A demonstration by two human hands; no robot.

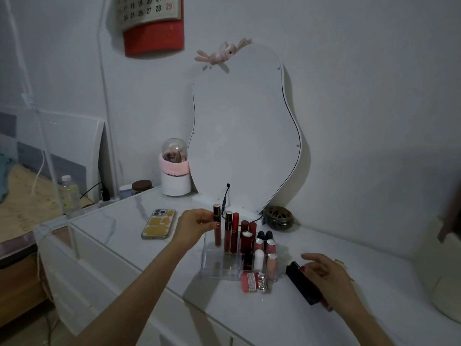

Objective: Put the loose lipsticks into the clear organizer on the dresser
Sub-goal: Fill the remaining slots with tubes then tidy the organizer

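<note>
White marble-look bench ran along a pale wall in dim light. The left hand reached in from seven o'clock and pinched a tall lip gloss tube between thumb and fingertips, holding it upright over the back-left slot of the clear organizer. The right hand, at four o'clock from the organizer, curled its fingers round a dark lipstick case that lay slanted on the bench, thumb and forefinger spread above it. Just beside the held tube, two more red gloss tubes stood upright in the organizer, and to their right stood a cluster of shorter lipsticks, red, black, white and peach. A pink tube lay on its side at the organizer's front edge, at six o'clock. A phone in a yellow case lay flat at nine o'clock. Behind, at twelve o'clock, a wavy mirror stood upright, with a dark round dish at its foot and a white brush holder at ten o'clock.
</note>
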